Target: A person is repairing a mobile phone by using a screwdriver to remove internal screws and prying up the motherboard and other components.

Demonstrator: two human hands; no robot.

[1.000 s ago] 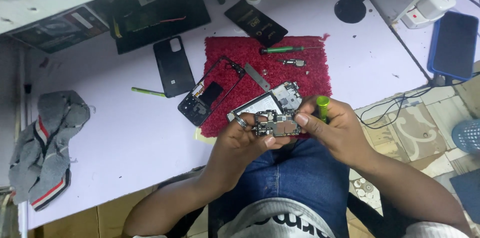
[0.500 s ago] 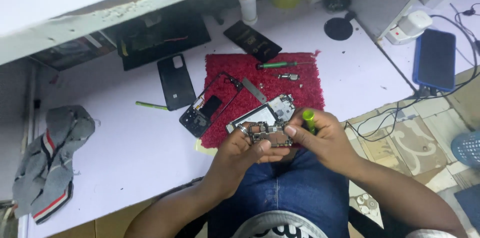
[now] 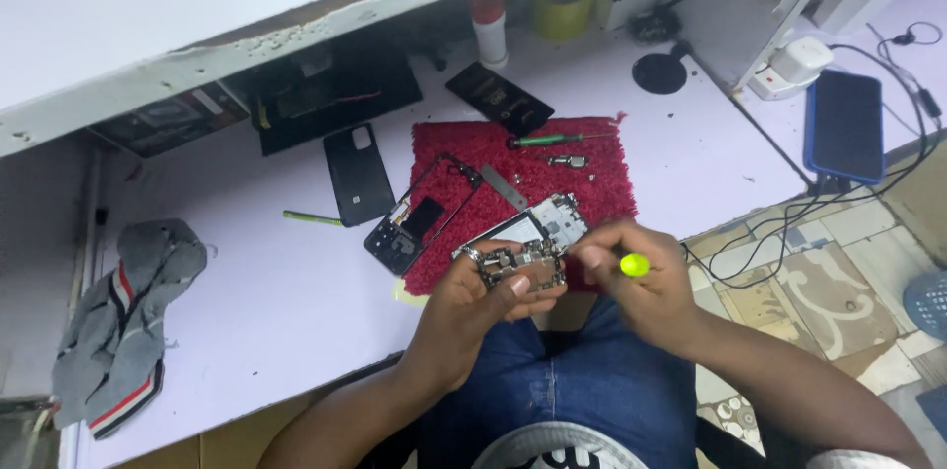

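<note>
My left hand (image 3: 485,299) grips an opened phone (image 3: 528,237) with its circuit boards bare, holding it at the near edge of a red mat (image 3: 592,173). My right hand (image 3: 636,284) holds a small screwdriver with a yellow-green cap (image 3: 633,265), its tip hidden at the phone's lower right. On the mat lie a green-handled screwdriver (image 3: 547,141), a small metal part (image 3: 567,161) and a grey pry tool (image 3: 505,187). A black phone frame (image 3: 419,217) rests half on the mat's left edge.
A black back cover (image 3: 357,173), a dark phone (image 3: 498,96), a green stick (image 3: 311,218) and a grey rag (image 3: 123,316) lie on the pale purple desk (image 3: 247,291). A blue phone (image 3: 843,124) charges at right beside a white adapter (image 3: 794,65). Bottles stand under the shelf.
The view has tilted so the desk sits lower and more of the shelf shows. Both hands stay on the opened phone, with the screwdriver shifted slightly right.
</note>
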